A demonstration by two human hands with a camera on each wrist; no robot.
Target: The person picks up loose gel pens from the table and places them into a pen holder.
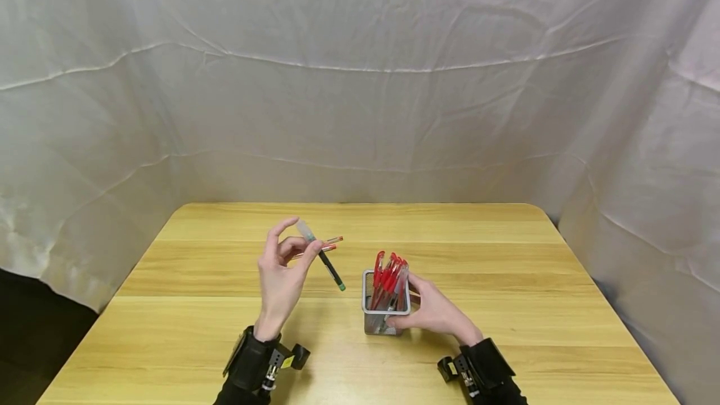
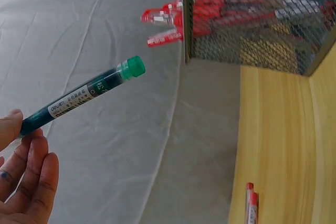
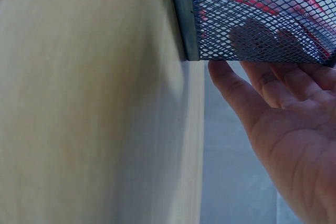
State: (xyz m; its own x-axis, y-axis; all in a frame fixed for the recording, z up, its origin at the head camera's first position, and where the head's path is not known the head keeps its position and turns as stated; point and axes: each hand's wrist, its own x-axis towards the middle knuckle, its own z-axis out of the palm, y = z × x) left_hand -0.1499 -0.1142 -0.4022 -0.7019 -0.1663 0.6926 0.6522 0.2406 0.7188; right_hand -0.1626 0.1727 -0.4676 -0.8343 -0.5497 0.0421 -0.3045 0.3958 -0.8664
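My left hand (image 1: 281, 280) pinches a dark green pen (image 1: 329, 265) between thumb and fingers, above the table and left of the holder. The pen slants, with its bright green end low and its pale translucent end up. In the left wrist view, the pen (image 2: 79, 98) carries a printed white label. A mesh pen holder (image 1: 374, 324) is full of several red-capped pens (image 1: 388, 277). My right hand (image 1: 439, 314) grips this holder, thumb at the front and fingers along its right side. Those fingers (image 3: 268, 85) meet the mesh in the right wrist view.
A few red pens (image 1: 333, 240) lie on the wooden table (image 1: 478, 255) beyond my left hand, partly hidden by it. Grey-white cloth (image 1: 360, 111) hangs behind the table and along its sides.
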